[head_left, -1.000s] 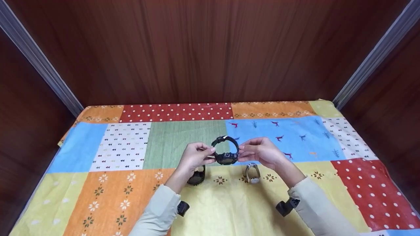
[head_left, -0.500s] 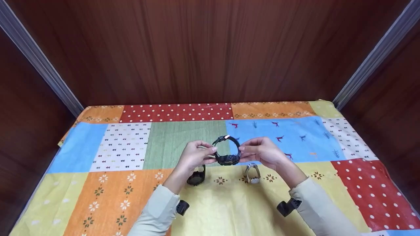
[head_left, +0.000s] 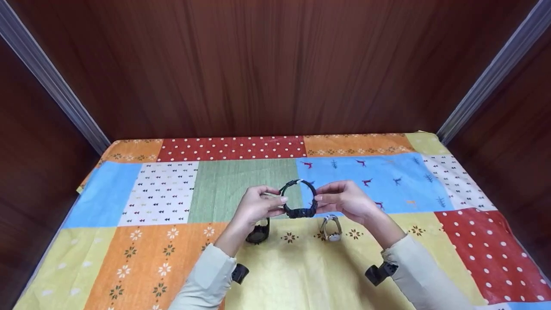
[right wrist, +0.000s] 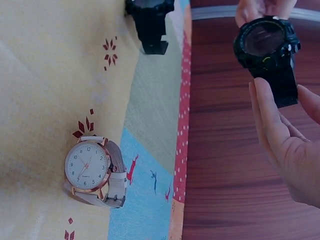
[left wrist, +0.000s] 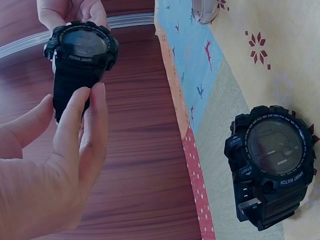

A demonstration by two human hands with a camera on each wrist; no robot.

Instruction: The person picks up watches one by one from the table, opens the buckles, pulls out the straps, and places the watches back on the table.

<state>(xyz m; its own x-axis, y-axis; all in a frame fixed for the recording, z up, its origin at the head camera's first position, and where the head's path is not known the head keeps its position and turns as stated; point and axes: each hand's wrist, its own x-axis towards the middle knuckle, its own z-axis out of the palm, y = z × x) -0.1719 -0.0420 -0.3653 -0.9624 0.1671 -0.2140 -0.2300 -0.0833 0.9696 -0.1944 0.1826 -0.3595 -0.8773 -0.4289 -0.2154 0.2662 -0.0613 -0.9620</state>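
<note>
A black digital sports watch [head_left: 301,212] is held up over the table between both hands, its strap closed in a loop and its face toward the person. My left hand [head_left: 255,206] pinches the strap's left side between thumb and fingers; the left wrist view shows the round dial [left wrist: 84,44] above those fingers. From the other side my right hand [head_left: 346,201] pinches the strap [right wrist: 280,85]. Below the left hand, a second black sports watch [left wrist: 275,150] rests on the cloth, partly hidden in the head view. Near the right hand lies a white-dial analog watch [right wrist: 88,166] with a pale strap.
A patchwork tablecloth [head_left: 150,258] in bright colours covers the table. Dark wood-grain panels [head_left: 275,69] rise behind and at both sides, with grey metal strips [head_left: 490,73] at the corners. A black wrist camera [head_left: 381,273] sits at the right sleeve.
The held watch has tipped so its face shows less in the head view, and it has shifted slightly right. Both hands keep their hold; the two watches on the cloth stay put.
</note>
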